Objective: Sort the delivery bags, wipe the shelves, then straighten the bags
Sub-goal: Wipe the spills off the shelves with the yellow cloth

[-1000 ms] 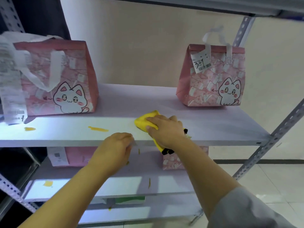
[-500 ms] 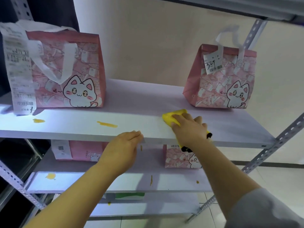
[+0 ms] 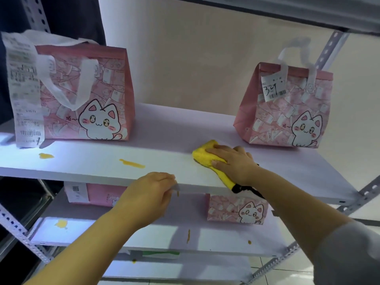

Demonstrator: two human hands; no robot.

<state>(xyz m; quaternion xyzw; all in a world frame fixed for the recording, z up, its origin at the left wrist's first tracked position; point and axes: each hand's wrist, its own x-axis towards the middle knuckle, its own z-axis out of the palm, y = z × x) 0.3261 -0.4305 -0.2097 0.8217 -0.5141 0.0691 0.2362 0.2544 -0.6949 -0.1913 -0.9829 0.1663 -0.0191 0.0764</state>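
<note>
My right hand (image 3: 232,163) presses a yellow cloth (image 3: 205,154) onto the white upper shelf (image 3: 102,161), fingers and thumb curled round its bunched front; a black end pokes out under my wrist. My left hand (image 3: 152,192) grips the front edge of that shelf. A large pink cat-print delivery bag (image 3: 86,95) with a long receipt stands at the shelf's left. A smaller bag of the same kind (image 3: 287,112), tagged with a number, stands at the right, just behind the cloth. A yellow streak (image 3: 131,163) and a yellow blot (image 3: 46,155) lie on the shelf left of the cloth.
The lower shelf (image 3: 144,231) holds two more pink bags (image 3: 236,209) (image 3: 96,194) and several yellow spots (image 3: 61,223). Perforated grey metal uprights (image 3: 368,192) frame the rack. Another shelf (image 3: 287,11) hangs overhead, and tiled floor shows at the bottom right.
My right hand slid the cloth to the right along the shelf, away from the yellow streak. My left hand stayed on the shelf edge. My view moved closer.
</note>
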